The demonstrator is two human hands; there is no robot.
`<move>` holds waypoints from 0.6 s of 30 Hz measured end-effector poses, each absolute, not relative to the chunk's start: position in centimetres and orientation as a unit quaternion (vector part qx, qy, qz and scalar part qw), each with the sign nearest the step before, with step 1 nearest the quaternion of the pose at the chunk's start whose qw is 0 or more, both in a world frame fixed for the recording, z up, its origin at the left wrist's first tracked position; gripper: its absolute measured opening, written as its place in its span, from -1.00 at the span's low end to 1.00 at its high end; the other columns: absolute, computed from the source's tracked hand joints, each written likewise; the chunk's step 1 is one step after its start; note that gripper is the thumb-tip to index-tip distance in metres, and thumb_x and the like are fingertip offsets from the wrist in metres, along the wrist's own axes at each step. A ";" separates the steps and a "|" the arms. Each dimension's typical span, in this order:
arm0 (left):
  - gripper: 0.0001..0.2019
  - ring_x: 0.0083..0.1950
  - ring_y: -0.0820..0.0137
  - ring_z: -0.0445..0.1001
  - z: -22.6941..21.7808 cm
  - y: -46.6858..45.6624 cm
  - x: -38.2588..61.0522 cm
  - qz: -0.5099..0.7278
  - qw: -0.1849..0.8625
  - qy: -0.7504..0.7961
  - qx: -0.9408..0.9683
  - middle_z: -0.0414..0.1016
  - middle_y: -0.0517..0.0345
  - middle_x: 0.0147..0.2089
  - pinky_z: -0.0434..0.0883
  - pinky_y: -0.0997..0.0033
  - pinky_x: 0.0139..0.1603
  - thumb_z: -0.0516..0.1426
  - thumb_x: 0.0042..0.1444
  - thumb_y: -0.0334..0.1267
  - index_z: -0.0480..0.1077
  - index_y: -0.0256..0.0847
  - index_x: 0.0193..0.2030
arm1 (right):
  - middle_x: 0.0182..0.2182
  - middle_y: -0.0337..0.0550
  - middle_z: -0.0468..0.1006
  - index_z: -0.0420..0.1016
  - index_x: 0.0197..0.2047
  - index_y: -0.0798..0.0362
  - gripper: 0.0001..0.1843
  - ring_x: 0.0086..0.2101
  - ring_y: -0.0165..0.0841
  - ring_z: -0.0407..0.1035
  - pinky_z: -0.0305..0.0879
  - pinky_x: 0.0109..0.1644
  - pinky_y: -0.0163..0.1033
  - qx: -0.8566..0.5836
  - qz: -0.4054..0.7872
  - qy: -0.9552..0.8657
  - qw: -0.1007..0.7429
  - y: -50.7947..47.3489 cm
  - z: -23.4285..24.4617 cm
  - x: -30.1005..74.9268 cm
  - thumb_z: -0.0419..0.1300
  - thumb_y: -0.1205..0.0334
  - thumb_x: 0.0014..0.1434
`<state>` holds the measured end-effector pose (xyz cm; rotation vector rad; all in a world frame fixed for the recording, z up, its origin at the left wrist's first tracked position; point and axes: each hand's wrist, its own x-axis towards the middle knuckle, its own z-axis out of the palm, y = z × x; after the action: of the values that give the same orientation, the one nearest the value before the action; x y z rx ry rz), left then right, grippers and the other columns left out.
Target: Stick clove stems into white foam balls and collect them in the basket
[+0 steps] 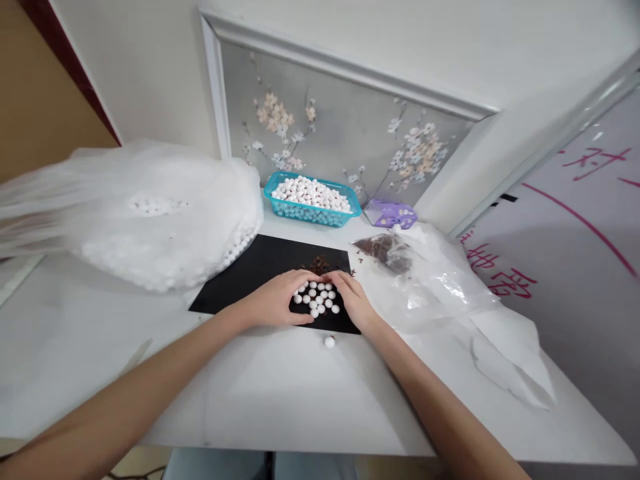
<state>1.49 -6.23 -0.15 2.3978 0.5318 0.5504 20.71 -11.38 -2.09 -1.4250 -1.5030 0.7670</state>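
Note:
Several small white balls (321, 299) lie loose on a black mat (260, 263), some with dark reddish bits by them. My left hand (280, 298) curves around their left side, thumb and fingers apart. On the other side my right hand (351, 298) rests on the mat, its fingers stretched toward the left fingertips along the far edge of the balls. Neither hand grips anything that I can see. Just beyond the fingertips is a small heap of brown pieces (319, 264). One white ball (330, 342) with a brown bit on it sits on the table in front of the mat.
A teal basket (313, 215) full of white balls stands against the wall. At left bulges a large translucent bag (165, 220) of white balls. To the right lie a clear bag with brown pieces (387, 252), a purple packet (391, 214) and crumpled plastic (440, 287) on the white table (250, 387).

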 end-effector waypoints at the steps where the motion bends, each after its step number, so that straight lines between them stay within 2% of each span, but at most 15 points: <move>1: -0.40 0.13 0.19 0.28 -0.1 -6.3 1.5 0.211 0.308 0.210 0.904 0.33 0.01 0.10 0.19 0.18 0.16 0.23 -0.11 -0.20 0.21 -0.16 0.12 | -0.28 -0.17 0.51 0.46 -0.32 0.02 -0.61 -0.16 -0.30 0.33 0.14 0.05 -0.14 -0.576 0.318 -0.599 0.456 -11.3 -2.1 20.5 -0.09 -0.02 0.20; 7: -0.39 0.14 0.18 0.28 -0.6 -5.7 1.2 0.199 0.328 0.232 0.894 0.32 0.02 0.11 0.19 0.13 0.17 0.24 -0.12 -0.14 0.21 -0.13 0.12 | -0.28 -0.16 0.51 0.44 -0.33 0.06 -0.61 -0.15 -0.30 0.35 0.18 0.05 -0.15 -0.567 0.333 -0.587 0.472 -11.1 -1.9 19.8 -0.05 -0.04 0.16; 11: -0.44 0.15 0.23 0.29 -1.0 -4.5 1.4 0.275 0.481 0.281 0.784 0.34 -0.02 0.11 0.18 0.16 0.19 0.17 -0.03 -0.06 0.20 -0.19 0.11 | -0.17 -0.10 0.48 0.40 -0.12 0.07 -0.57 -0.09 -0.27 0.34 0.17 0.08 -0.11 -0.568 0.336 -0.581 0.476 -12.2 -2.0 19.7 0.01 -0.09 0.13; 14: -0.53 0.11 0.24 0.34 -1.3 -4.2 2.1 0.341 0.561 0.336 0.676 0.41 -0.04 0.04 0.19 0.18 0.18 0.06 0.05 0.00 0.25 -0.23 0.04 | -0.01 0.03 0.38 0.26 0.08 0.11 -0.37 0.02 -0.22 0.25 0.12 0.14 -0.06 -0.581 0.317 -0.596 0.455 -13.9 -2.1 19.5 0.11 -0.13 0.06; 18: -0.56 0.10 0.23 0.36 -1.3 -5.5 3.1 0.377 0.564 0.361 0.640 0.43 -0.05 0.01 0.19 0.18 0.17 -0.03 0.10 0.04 0.27 -0.24 -0.02 | 0.17 0.13 0.17 0.03 0.25 0.14 0.11 0.15 -0.08 0.05 -0.02 0.21 0.05 -0.594 0.183 -0.704 0.343 -15.8 -2.2 18.9 0.33 -0.22 -0.26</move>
<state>3.07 -5.46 -1.29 1.5064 0.8506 0.8864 18.90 -15.83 -2.20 -1.5437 -1.8310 0.4758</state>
